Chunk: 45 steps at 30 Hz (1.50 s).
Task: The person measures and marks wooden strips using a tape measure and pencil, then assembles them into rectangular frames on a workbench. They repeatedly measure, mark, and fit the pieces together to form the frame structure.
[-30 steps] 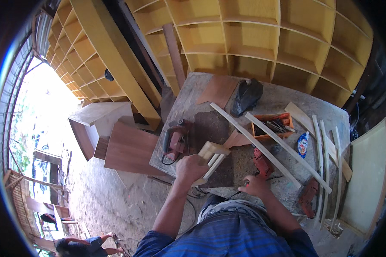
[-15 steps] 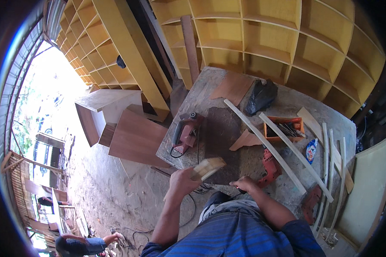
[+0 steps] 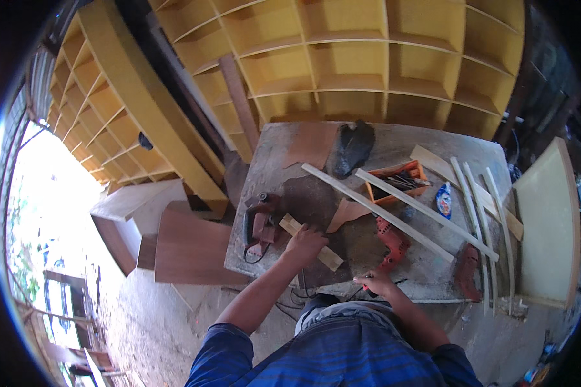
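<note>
We are working at a dusty workbench (image 3: pixel 284 161) before yellow shelving (image 3: pixel 368 58). Our left hand (image 3: pixel 305 244) is closing over a short wood block (image 3: pixel 311 242) lying flat beside the sander (image 3: pixel 259 222), our right hand (image 3: pixel 374 282) is resting by the red drill (image 3: pixel 392 240); seemingly, nothing is drilled yet.

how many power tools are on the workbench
2 clearly. A dark red-and-black one, perhaps a planer, sits at the workbench's left edge beside the left hand. A red drill lies near the front by the right hand. Clutter could hide others.
</note>
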Each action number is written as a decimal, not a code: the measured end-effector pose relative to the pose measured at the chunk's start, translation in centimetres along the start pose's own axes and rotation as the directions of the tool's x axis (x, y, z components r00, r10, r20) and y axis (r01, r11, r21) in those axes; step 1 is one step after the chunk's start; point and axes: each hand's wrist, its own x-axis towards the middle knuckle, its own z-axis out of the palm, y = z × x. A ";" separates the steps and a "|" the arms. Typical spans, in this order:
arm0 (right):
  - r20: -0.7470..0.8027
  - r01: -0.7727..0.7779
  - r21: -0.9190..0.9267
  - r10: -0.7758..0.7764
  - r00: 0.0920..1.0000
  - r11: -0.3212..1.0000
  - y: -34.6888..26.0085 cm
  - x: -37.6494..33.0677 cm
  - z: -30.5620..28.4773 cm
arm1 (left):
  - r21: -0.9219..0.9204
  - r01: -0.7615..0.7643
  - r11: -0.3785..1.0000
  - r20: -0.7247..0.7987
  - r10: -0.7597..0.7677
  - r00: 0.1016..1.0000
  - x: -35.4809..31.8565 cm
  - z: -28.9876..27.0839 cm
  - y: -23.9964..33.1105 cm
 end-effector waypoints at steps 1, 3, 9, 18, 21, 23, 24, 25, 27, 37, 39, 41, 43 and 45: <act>-0.050 -0.020 0.049 0.022 0.999 0.999 0.4 -0.6 0.4 | -0.016 -0.022 1.000 -0.045 0.021 0.999 0.4 0.0 -0.3; -0.118 -0.027 0.119 0.041 0.992 0.992 1.0 -1.6 0.9 | -0.031 -0.074 0.997 -0.071 0.072 0.995 0.6 -0.1 -1.1; -0.169 -0.039 0.240 0.081 0.982 0.970 -1.2 -4.6 2.6 | -0.102 -0.171 0.980 -0.023 0.169 0.985 0.7 0.1 -1.5; -0.298 -0.092 0.372 0.213 0.931 0.924 -2.2 -5.9 5.9 | -0.135 -0.314 0.940 -0.055 0.310 0.949 -0.2 -0.6 -0.4; -0.284 -0.107 0.443 0.253 0.925 0.890 -2.6 -6.5 6.7 | -0.108 -0.365 0.925 -0.065 0.360 0.931 -0.4 -0.5 0.7; -0.313 -0.066 0.498 0.250 0.917 0.865 -1.9 -6.5 7.5 | -0.118 -0.416 0.901 -0.066 0.411 0.909 0.2 0.2 2.3; -0.348 -0.045 0.475 0.235 0.908 0.879 -1.7 -6.5 7.8 | -0.151 -0.442 0.884 -0.052 0.439 0.897 0.4 0.9 3.0; -0.388 -0.020 0.451 0.216 0.896 0.892 -1.8 -6.7 8.0 | -0.179 -0.469 0.865 -0.041 0.470 0.882 0.7 1.0 3.7; -0.419 -0.018 0.420 0.212 0.883 0.907 -0.8 -6.8 8.4 | -0.107 -0.475 0.874 -0.048 0.473 0.880 0.5 1.2 4.7; -0.499 0.073 0.599 0.301 0.813 0.797 0.0 -9.9 8.8 | -0.137 -0.544 0.828 -0.146 0.526 0.838 0.3 -2.6 7.3; -0.509 0.131 0.685 0.343 0.789 0.716 -1.0 -11.9 8.2 | -0.191 -0.541 0.819 -0.198 0.507 0.839 -0.1 -5.0 8.2; -0.551 0.185 0.709 0.371 0.748 0.680 -1.3 -12.9 7.7 | -0.180 -0.601 0.779 -0.301 0.538 0.787 0.0 -5.3 8.5; -0.557 0.169 0.609 0.266 0.787 0.775 -1.1 -12.9 6.8 | -0.170 -0.627 0.760 -0.359 0.545 0.758 0.2 -5.6 8.5; -0.557 0.174 0.550 0.204 0.805 0.817 -1.3 -12.9 6.5 | -0.169 -0.621 0.765 -0.375 0.533 0.759 0.1 -6.2 7.8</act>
